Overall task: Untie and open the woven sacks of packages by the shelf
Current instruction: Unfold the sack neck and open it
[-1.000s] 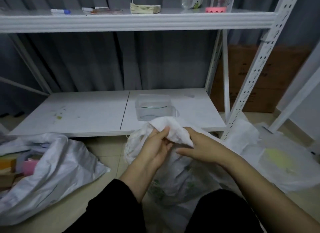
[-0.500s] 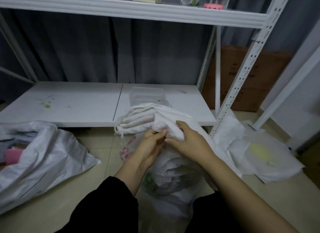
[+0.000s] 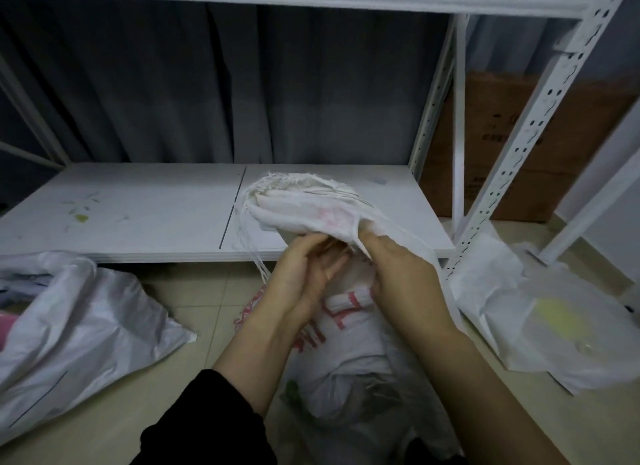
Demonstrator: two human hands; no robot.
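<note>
A white woven sack (image 3: 343,357) with red lettering stands on the floor between my knees. Its gathered mouth (image 3: 304,208) is lifted up in front of the low shelf, frayed threads hanging from its left edge. My left hand (image 3: 304,277) curls its fingers round the sack's neck just below the bunched cloth. My right hand (image 3: 401,274) grips the cloth on the right side of the neck, thumb on top. Whatever ties the neck is hidden under my fingers.
A white metal shelf (image 3: 138,212) stands ahead, its perforated upright (image 3: 512,160) at the right. An opened white sack (image 3: 76,329) lies on the floor at left. Another white sack with a yellow patch (image 3: 540,315) lies at right. A brown carton (image 3: 519,146) stands behind.
Both hands have raised the sack's bunched mouth higher, and the cloth has spread wider, showing red print and loose threads. The view has moved closer and tilted down.
</note>
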